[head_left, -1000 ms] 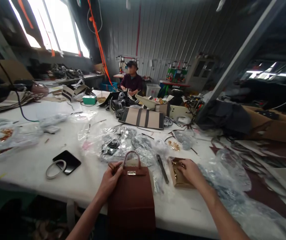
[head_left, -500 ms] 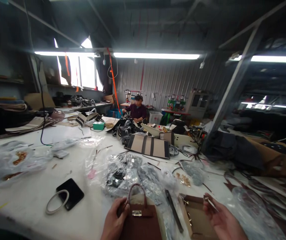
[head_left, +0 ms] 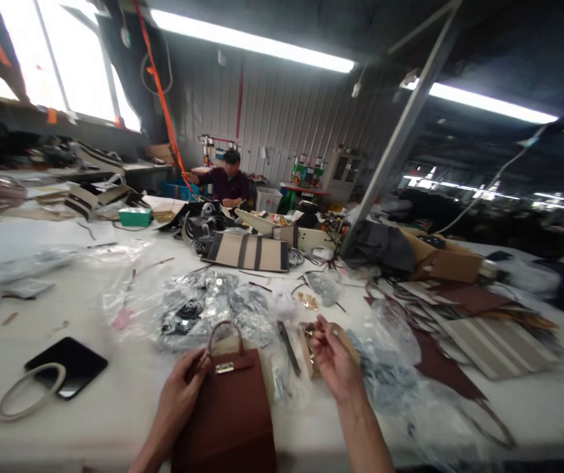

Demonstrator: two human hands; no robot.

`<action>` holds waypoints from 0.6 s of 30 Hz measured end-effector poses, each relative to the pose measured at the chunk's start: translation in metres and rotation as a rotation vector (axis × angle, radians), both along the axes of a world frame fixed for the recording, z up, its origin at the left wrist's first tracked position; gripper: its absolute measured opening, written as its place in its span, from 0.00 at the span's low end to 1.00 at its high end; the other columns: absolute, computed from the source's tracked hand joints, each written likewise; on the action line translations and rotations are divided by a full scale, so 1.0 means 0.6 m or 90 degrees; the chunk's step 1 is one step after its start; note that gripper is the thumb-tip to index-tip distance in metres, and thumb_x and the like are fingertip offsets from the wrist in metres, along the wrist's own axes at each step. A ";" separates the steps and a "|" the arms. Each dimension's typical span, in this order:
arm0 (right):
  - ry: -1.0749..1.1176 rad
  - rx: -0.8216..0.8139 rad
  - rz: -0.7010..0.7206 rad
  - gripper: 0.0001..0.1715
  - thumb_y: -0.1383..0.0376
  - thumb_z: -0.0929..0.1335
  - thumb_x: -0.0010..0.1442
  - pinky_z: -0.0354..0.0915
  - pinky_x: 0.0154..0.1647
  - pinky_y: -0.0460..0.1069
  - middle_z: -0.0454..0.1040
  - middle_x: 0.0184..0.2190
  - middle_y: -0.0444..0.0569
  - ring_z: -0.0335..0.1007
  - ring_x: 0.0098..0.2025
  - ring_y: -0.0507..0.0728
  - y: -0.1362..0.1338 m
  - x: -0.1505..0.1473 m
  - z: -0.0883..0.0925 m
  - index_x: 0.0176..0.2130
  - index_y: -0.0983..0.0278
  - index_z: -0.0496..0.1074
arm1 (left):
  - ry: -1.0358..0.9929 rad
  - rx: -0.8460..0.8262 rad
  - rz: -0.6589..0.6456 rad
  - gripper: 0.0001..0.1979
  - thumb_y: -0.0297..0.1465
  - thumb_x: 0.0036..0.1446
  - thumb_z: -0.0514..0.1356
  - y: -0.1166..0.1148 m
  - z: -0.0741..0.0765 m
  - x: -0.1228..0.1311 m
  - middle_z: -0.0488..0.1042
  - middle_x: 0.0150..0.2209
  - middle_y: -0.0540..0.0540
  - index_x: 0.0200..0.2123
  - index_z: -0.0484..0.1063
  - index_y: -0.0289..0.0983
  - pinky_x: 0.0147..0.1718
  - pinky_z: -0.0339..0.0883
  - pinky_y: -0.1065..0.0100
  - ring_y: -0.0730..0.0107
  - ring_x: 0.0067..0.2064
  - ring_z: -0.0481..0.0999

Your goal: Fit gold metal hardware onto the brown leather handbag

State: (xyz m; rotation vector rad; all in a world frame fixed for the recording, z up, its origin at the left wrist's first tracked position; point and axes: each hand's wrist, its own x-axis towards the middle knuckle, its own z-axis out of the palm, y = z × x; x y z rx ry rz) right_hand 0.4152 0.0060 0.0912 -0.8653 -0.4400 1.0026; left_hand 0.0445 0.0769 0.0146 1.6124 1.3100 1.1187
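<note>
Left hand (head_left: 182, 384) grips the reddish-brown, boxy handbag (head_left: 235, 417) by its upper side, apparently steadying it. Right hand (head_left: 336, 360) is raised by the shallow tan cardboard box (head_left: 305, 346), its grip indiscernible.

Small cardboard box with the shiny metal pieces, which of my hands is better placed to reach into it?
Probably your right hand: it hovers by the small cardboard box, partly covering it from view. Your left hand is farther away, at the brown handbag's upper corner.
</note>
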 end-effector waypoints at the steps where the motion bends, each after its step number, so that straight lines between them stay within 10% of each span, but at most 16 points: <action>1: 0.027 0.005 0.016 0.32 0.50 0.88 0.51 0.77 0.36 0.41 0.83 0.44 0.45 0.71 0.36 0.47 -0.003 -0.011 0.004 0.51 0.57 0.84 | 0.015 0.021 0.007 0.29 0.55 0.65 0.63 0.002 0.001 0.001 0.82 0.59 0.37 0.56 0.83 0.39 0.69 0.70 0.45 0.42 0.63 0.79; 5: -0.071 -0.041 0.048 0.33 0.45 0.84 0.58 0.66 0.27 0.42 0.85 0.48 0.50 0.60 0.28 0.45 -0.029 -0.068 0.007 0.54 0.59 0.84 | 0.087 0.090 0.045 0.25 0.50 0.65 0.62 0.003 0.012 0.007 0.81 0.56 0.35 0.50 0.85 0.38 0.65 0.70 0.46 0.43 0.59 0.79; 11: -0.566 -0.104 0.286 0.15 0.56 0.72 0.74 0.76 0.48 0.55 0.86 0.47 0.49 0.81 0.42 0.58 -0.079 -0.192 -0.023 0.56 0.57 0.81 | 0.072 0.037 0.012 0.28 0.52 0.72 0.52 -0.004 0.056 0.019 0.75 0.29 0.44 0.25 0.71 0.43 0.43 0.68 0.56 0.56 0.37 0.74; 18: -1.040 0.078 0.320 0.33 0.75 0.58 0.76 0.78 0.62 0.63 0.81 0.60 0.55 0.74 0.56 0.63 -0.063 -0.231 -0.058 0.72 0.60 0.69 | 0.113 -0.036 -0.027 0.25 0.54 0.69 0.55 0.003 0.069 0.003 0.82 0.37 0.42 0.35 0.78 0.39 0.45 0.71 0.59 0.53 0.44 0.80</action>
